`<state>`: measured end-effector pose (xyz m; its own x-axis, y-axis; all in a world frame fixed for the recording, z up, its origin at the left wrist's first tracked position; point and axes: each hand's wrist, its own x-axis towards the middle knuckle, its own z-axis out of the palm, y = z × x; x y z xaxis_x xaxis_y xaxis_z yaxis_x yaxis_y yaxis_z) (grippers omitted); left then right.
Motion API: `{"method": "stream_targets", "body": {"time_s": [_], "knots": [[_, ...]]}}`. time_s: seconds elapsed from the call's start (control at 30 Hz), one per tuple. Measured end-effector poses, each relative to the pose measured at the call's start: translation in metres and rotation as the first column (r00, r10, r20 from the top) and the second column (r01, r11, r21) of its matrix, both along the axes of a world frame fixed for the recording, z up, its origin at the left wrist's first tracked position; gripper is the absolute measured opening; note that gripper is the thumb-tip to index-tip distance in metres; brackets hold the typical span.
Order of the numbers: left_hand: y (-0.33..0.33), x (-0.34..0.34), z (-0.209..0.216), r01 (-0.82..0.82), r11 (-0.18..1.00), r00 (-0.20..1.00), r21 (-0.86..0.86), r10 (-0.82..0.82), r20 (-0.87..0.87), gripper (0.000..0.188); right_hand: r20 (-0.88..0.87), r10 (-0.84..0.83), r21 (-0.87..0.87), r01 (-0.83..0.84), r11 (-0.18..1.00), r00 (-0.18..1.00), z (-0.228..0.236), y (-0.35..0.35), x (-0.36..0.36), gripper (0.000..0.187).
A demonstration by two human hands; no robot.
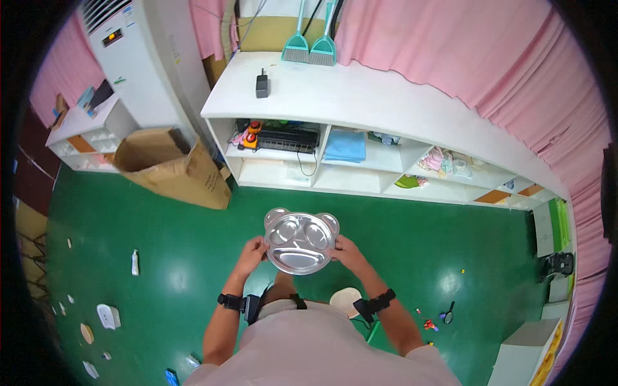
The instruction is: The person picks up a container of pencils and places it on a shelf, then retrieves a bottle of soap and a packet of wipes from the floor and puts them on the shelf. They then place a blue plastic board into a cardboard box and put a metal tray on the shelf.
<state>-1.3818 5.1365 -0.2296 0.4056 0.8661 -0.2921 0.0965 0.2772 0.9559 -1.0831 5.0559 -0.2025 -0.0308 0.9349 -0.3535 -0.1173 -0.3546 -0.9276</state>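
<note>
A shiny metal divided plate (300, 260), shaped like a bear's head with two round ears, is held level in front of my body. Two round hollows lie in its upper half and a wide curved one below them. My left hand (252, 253) grips its left rim, with the fingers partly hidden at the edge. On the opposite rim, my right hand (347, 253) pinches the plate the same way. The hollows hold nothing that I can see. Black straps with small devices sit around both wrists.
Ahead stands a long white shelf unit (360, 83) with a black adapter (262, 85) and two teal brushes (309, 51) on top. An open cardboard box (174, 174) is at left. On the green floor lie a white bottle (135, 262), a white container (109, 316) and a magnifying glass (448, 315).
</note>
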Motion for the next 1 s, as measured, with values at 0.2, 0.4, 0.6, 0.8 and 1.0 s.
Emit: {"method": "stream_targets", "body": {"time_s": [0.2,0.4,0.6,0.8,1.0], "knots": [[0.191,0.069,0.011,0.031,0.999,0.999,0.034,-0.031,-0.019,0.017,0.014,-0.115,0.037,0.114,0.993,0.993,-0.010,0.171,0.062,0.036],[0.376,0.140,0.029,0.035,0.998,0.999,0.048,-0.035,-0.005,0.016,0.055,-0.155,0.128,0.147,0.981,0.986,0.007,0.346,0.122,0.029],[0.511,0.202,0.015,0.004,0.994,0.998,0.107,0.003,-0.067,0.018,0.050,-0.038,0.171,0.029,0.985,0.998,-0.021,0.494,0.194,0.030],[0.561,0.221,-0.013,-0.099,0.994,0.980,0.046,0.105,-0.169,0.018,0.109,0.023,0.090,-0.033,0.995,0.994,-0.048,0.567,0.214,0.028],[0.579,0.223,-0.029,-0.151,0.988,0.984,-0.026,0.148,-0.099,0.018,0.157,0.088,0.075,-0.101,0.992,0.984,-0.070,0.595,0.227,0.031]]}}
